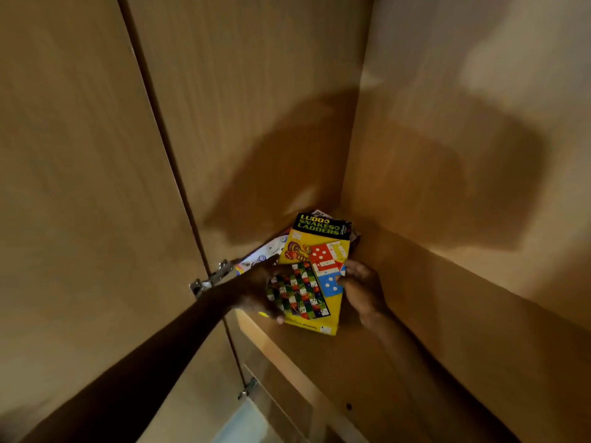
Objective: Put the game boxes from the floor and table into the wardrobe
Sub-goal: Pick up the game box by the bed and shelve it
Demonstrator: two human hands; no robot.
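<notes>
You hold the yellow box point(315, 273) flat between both hands inside the wardrobe point(447, 155), over its shelf point(367, 346) in the back corner. Your left hand point(259, 292) grips its left edge, your right hand point(363, 287) pinches its right edge, and another box point(259, 259) lies beneath it.

**Box on the shelf, a hand at each side**

The top box point(315, 270) lies flat on the shelf point(399, 314), between the two hands. The left hand point(256, 292) grips its left edge, thumb on the lid; the right hand point(363, 290) touches its right edge. Just beyond the left hand, a second box point(260, 255) lies under the top one and juts out to the left. Beyond both hands, the boxes reach into the back corner, where the back panel point(256, 107) meets the side wall point(463, 139). Left of the left hand, a hinge point(211, 279) sits on the door point(80, 187). Nearer than that hand, another hinge point(248, 390) sits below the shelf.
</notes>
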